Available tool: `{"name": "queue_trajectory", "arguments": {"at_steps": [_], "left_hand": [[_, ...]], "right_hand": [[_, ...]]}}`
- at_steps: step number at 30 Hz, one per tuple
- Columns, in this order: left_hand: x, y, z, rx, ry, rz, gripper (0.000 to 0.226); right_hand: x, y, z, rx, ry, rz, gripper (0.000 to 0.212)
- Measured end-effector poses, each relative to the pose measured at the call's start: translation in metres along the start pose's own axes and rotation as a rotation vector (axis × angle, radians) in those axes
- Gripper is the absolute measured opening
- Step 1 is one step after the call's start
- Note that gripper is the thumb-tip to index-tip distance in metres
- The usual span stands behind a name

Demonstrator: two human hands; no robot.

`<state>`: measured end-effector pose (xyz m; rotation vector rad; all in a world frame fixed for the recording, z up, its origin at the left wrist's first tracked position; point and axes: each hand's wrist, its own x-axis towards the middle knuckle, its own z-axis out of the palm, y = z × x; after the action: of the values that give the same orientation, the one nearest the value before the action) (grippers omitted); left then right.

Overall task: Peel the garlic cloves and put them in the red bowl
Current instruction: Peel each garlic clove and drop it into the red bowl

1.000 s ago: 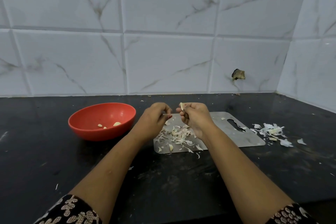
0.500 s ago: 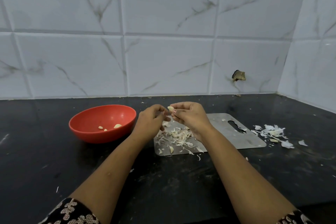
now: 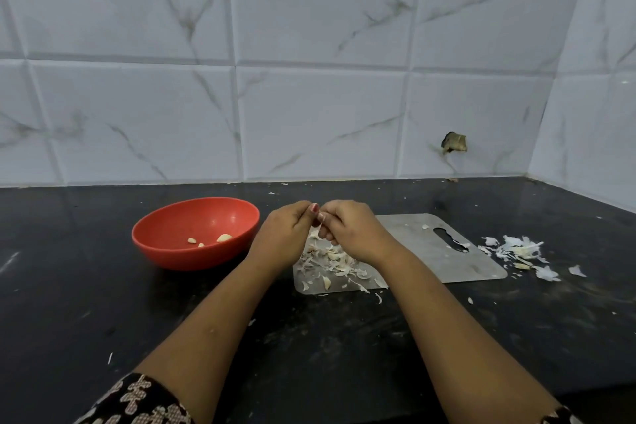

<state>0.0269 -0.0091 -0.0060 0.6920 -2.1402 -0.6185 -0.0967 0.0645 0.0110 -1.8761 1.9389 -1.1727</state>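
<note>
My left hand [image 3: 285,234] and my right hand [image 3: 352,231] meet fingertip to fingertip above the left end of the steel cutting board [image 3: 430,251]. Both have curled fingers and pinch a small garlic clove between them; the clove is almost wholly hidden by the fingers. Below the hands lies a heap of garlic skins [image 3: 330,260], with one loose clove [image 3: 326,282] near the board's front edge. The red bowl [image 3: 192,260] stands to the left of my left hand, a short gap apart, and holds three peeled cloves [image 3: 223,237].
A second scatter of skins and garlic bits [image 3: 516,248] lies on the black counter [image 3: 309,337] right of the board. Small flakes dot the counter. A tiled wall runs along the back and right side, with a broken hole [image 3: 454,142] low in it.
My hands have closed together over the clove, which stood up from my right fingers a second ago and is now covered. The bowl and board have not moved.
</note>
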Motion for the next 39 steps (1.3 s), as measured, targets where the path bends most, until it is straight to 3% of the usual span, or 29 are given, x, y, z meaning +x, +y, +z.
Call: {"name": "queue_trajectory", "arguments": {"at_steps": [4, 9, 11, 13, 17, 20, 27, 33, 39], "left_hand": [[0.002, 0.003, 0.0, -0.204, -0.042, -0.107, 0.038], [0.001, 0.012, -0.005, -0.661, -0.174, -0.42, 0.044], [0.001, 0.012, -0.006, -0.686, -0.196, -0.437, 0.043], [0.0, 0.011, -0.004, -0.6, -0.168, -0.351, 0.041], [-0.001, 0.011, 0.005, -0.579, -0.115, -0.176, 0.034], [0.0, 0.011, 0.009, -0.674, -0.098, -0.204, 0.035], [-0.002, 0.006, 0.006, -0.684, -0.067, -0.306, 0.039], [-0.002, 0.009, 0.01, -0.64, -0.024, -0.276, 0.038], [-0.003, 0.012, 0.012, -0.67, -0.029, -0.266, 0.036]], "right_hand": [[-0.001, 0.002, 0.003, -0.136, 0.038, -0.097, 0.022], [0.001, 0.005, 0.006, -0.289, 0.141, -0.232, 0.023], [0.002, 0.005, 0.006, -0.268, 0.147, -0.208, 0.023], [0.003, 0.005, 0.005, -0.078, 0.104, -0.075, 0.027], [0.001, 0.007, -0.006, 0.545, -0.042, 0.17, 0.034], [0.0, 0.005, -0.008, 0.672, -0.046, 0.201, 0.032], [0.001, 0.007, -0.005, 0.586, 0.156, 0.198, 0.006], [0.001, 0.002, 0.0, 0.288, 0.17, 0.173, 0.014], [-0.001, -0.002, 0.0, 0.225, 0.214, 0.127, 0.016]]}}
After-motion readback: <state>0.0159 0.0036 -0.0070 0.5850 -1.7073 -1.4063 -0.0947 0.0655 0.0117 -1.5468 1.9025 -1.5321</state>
